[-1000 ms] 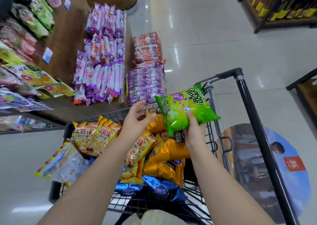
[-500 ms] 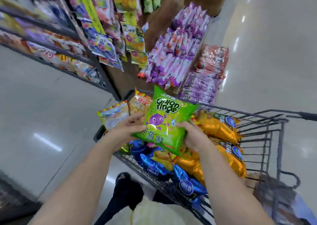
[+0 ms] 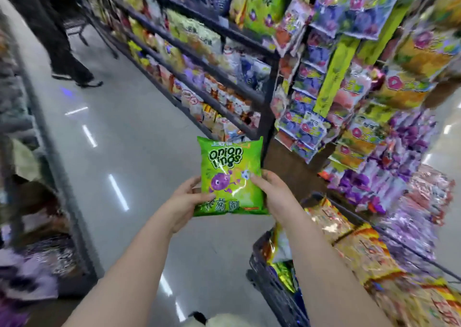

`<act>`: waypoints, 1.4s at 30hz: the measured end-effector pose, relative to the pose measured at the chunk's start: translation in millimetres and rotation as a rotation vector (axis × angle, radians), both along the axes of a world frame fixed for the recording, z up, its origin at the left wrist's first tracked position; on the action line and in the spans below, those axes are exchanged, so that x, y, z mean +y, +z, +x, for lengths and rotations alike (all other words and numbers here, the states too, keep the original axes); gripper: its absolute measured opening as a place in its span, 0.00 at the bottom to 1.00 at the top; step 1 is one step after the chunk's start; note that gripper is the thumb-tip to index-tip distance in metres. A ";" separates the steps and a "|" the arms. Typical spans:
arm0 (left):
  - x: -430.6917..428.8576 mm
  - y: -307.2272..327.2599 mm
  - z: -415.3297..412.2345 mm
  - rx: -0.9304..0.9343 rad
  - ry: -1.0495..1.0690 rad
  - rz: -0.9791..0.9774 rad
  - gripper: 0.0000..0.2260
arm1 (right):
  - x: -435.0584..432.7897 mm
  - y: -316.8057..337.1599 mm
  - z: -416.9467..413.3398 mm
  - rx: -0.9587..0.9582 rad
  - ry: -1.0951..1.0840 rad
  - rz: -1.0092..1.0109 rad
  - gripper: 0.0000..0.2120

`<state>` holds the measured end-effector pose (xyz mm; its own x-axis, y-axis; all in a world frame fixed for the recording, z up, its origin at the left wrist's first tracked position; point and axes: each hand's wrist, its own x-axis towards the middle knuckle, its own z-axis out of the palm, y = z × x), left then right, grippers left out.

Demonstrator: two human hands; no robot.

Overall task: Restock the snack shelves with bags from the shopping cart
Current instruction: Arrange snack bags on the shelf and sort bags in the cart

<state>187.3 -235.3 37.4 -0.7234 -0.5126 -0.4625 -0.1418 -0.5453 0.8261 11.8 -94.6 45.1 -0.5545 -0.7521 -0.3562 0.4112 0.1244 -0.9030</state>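
A green onion rings bag [image 3: 230, 172] is held upright in front of me over the aisle floor. My left hand [image 3: 185, 202] grips its lower left edge and my right hand [image 3: 273, 193] grips its lower right edge. The shopping cart [image 3: 272, 291] stands at the lower right, filled with yellow, orange and blue snack bags. The snack shelves [image 3: 199, 59] run along the aisle ahead, right of centre, packed with bags.
A hanging display [image 3: 331, 59] of blue and yellow bags stands at the shelf end on the right, with purple packs [image 3: 399, 167] stacked below. A person's legs [image 3: 67, 57] stand far up the aisle. Another shelf unit [image 3: 32, 177] lines the left.
My view has swung left from the cart towards the aisle shelves. The green bag has come up off the cart and turned upright, with both hands now gripping it.
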 end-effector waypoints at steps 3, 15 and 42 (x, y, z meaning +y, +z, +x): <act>-60.3 -4.9 39.5 0.015 0.126 0.002 0.33 | -76.0 -7.6 25.0 0.023 0.088 0.036 0.07; -243.5 -6.3 68.4 0.038 0.412 -0.062 0.27 | -296.9 -3.9 44.0 0.077 0.204 0.049 0.27; -881.1 283.0 -229.2 0.222 0.376 -0.858 0.18 | -895.2 275.5 -220.0 0.615 -0.037 -0.437 0.22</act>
<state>-41.9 -1116.4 320.4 -0.4690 -0.8286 0.3057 0.1269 0.2793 0.9518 -208.2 -989.8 320.5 -0.5850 -0.7307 0.3520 -0.1856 -0.3019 -0.9351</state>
